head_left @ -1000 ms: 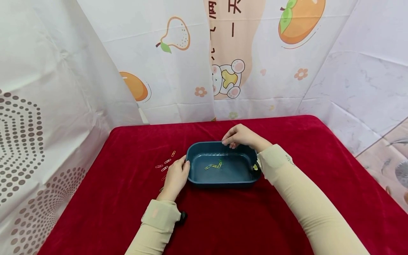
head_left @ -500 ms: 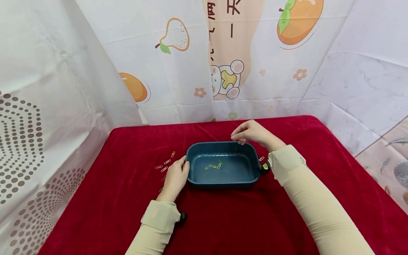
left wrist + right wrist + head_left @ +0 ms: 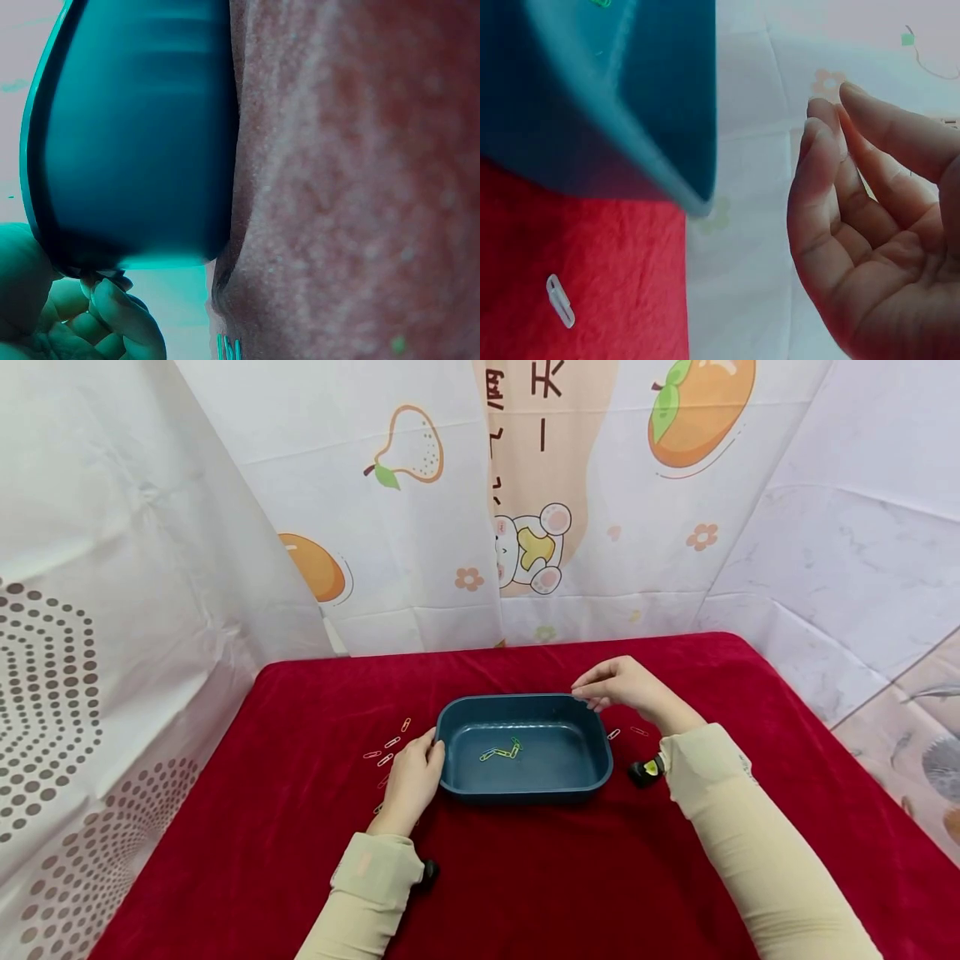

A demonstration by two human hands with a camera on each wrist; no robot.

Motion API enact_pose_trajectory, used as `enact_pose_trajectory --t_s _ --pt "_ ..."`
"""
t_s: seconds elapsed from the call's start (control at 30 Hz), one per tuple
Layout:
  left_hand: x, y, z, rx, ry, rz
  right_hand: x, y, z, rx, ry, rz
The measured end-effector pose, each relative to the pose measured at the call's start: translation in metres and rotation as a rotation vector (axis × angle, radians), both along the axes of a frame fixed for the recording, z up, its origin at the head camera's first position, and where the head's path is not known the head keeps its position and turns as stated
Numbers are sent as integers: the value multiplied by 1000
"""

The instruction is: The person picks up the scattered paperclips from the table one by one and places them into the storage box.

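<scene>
In the head view a dark blue rectangular plastic box [image 3: 525,793] sits mid-table. My left hand [image 3: 411,781] grips its left end, the thumb along the rim; curled fingers against the end wall appear in the left wrist view. Inside lies a short row of coloured paper clips [image 3: 501,752], seemingly linked. Over the back right corner hovers my right hand [image 3: 626,687]. Its fingers are loosely bent, and the right wrist view shows a gap between thumb and fingers, with nothing held. A white paper clip [image 3: 613,734] lies on the cloth beside the box.
Several loose paper clips [image 3: 386,760] are scattered left of the box, some partly hidden by the left hand. A faint red clip [image 3: 639,731] lies to the right. Red velvet cloth [image 3: 525,877] covers the table, and a printed curtain [image 3: 420,543] hangs behind.
My right hand has moved right, from over the box's back rim to its back right corner, uncovering clips on the right. My left hand and the box have stayed put.
</scene>
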State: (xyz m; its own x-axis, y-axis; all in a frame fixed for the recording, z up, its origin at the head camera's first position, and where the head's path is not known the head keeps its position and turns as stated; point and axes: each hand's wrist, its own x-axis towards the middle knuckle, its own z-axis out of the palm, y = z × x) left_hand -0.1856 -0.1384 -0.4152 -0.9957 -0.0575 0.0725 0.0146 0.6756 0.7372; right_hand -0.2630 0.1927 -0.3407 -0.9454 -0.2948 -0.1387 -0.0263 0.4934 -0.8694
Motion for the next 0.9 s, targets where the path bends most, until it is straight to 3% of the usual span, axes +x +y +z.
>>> enact_pose_trajectory --t_s 0.9 --pt "0 -1 -1 -4 14 -5 10 54 -33 99 -52 -51"
